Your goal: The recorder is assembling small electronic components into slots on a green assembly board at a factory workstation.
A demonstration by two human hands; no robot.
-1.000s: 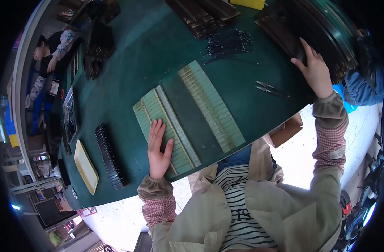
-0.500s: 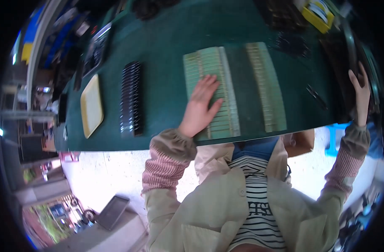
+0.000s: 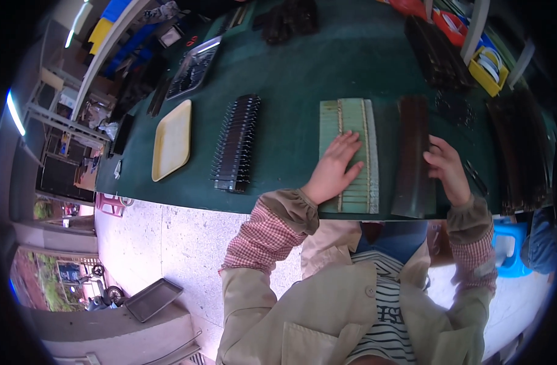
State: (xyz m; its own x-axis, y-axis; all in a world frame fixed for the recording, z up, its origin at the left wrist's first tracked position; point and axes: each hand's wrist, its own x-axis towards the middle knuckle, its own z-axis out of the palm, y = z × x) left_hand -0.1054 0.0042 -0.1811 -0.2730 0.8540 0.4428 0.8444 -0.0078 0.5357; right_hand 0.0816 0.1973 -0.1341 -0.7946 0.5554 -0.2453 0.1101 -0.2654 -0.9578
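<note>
On the desk (image 3: 284, 155) I see a brown strip (image 3: 412, 155) newly beside the green panel (image 3: 353, 118): one piece per hand, left fingers (image 3: 344, 145) spread, right fingers (image 3: 437, 160) curled, pinch unclear.

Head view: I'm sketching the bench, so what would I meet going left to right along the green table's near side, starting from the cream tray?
Cream tray, dark pin-lined strip, green slatted board under the left hand, dark brown strip, right hand, slim dark tool, dark stack.
</note>
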